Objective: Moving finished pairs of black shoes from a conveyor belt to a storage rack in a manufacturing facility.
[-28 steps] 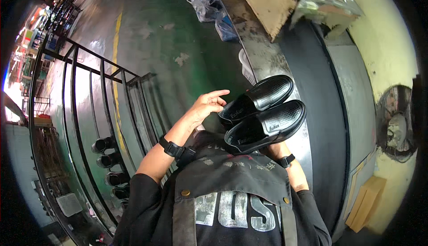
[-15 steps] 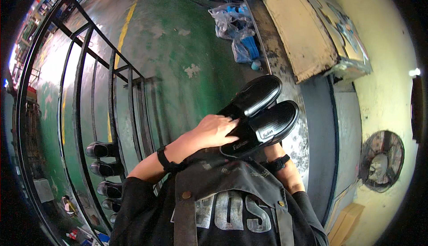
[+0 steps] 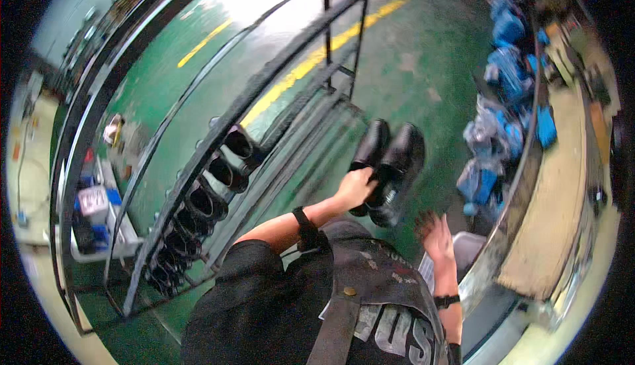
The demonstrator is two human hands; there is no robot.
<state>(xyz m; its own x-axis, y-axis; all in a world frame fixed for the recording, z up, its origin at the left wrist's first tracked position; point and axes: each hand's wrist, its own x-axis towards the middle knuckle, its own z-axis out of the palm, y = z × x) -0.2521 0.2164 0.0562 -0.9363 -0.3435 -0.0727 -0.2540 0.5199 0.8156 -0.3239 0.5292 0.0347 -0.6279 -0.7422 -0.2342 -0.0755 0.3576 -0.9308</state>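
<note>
A pair of black slip-on shoes (image 3: 405, 150) hangs from my left hand (image 3: 356, 188), toes pointing away from me. The fingers of that hand are closed round the shoes at their heel ends. To the right of the pair is my right hand (image 3: 435, 238), apart from them and holding nothing. Its fingers look spread, though motion smears their tips. On the left, several more black shoes (image 3: 206, 201) stand in a row along a dark metal rack.
The tall rack frame (image 3: 301, 31) fills the left side. Blue items in clear plastic bags (image 3: 493, 127) lie on the green floor (image 3: 423, 60) at the right, along a worn, pale-topped bench (image 3: 546, 232). A light-coloured bin (image 3: 468, 249) stands beside my right hand. A crate (image 3: 106, 249) sits beyond the rack.
My view has swung left toward the rack. My right hand has let go of the shoes and moved right. My left hand keeps hold of the pair, now hanging over the floor.
</note>
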